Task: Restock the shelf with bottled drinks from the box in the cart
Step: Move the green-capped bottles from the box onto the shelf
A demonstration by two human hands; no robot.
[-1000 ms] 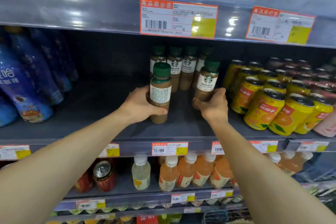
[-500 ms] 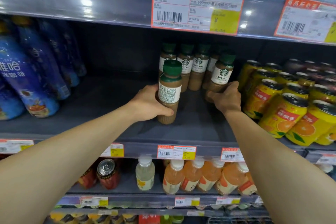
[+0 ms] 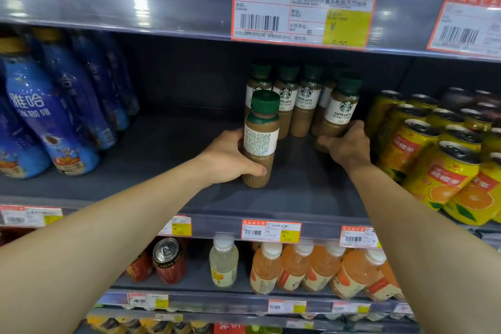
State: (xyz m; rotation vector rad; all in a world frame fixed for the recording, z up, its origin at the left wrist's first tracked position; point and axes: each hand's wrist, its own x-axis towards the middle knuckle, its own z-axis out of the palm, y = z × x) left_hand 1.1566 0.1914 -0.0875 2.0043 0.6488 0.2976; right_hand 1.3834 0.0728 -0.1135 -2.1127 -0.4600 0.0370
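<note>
Two hands (image 3: 230, 160) (image 3: 348, 145) around latte bottles (image 3: 260, 141) (image 3: 340, 114)

Single head view; faces shelf (image 3: 271, 198) straight on, slightly downward; close, arm's reach.

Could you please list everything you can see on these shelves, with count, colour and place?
coffee bottles: at least six, brown with green caps, middle shelf centre; five stand in a group at the back, the sixth nearer the front.
blue bottles: several, blue with gold caps, middle shelf left.
orange drink cans: many, yellow with orange fruit print, middle shelf right.
price tags: several, orange-red and white with yellow patches, on the shelf edges.
juice bottles: about five, orange with white caps, lower shelf.
pale bottle: one, pale yellow, white cap, lower shelf.
red cans: at least two, red, lower shelf left.
left hand: grips the front coffee bottle.
right hand: holds the rightmost coffee bottle.
</note>
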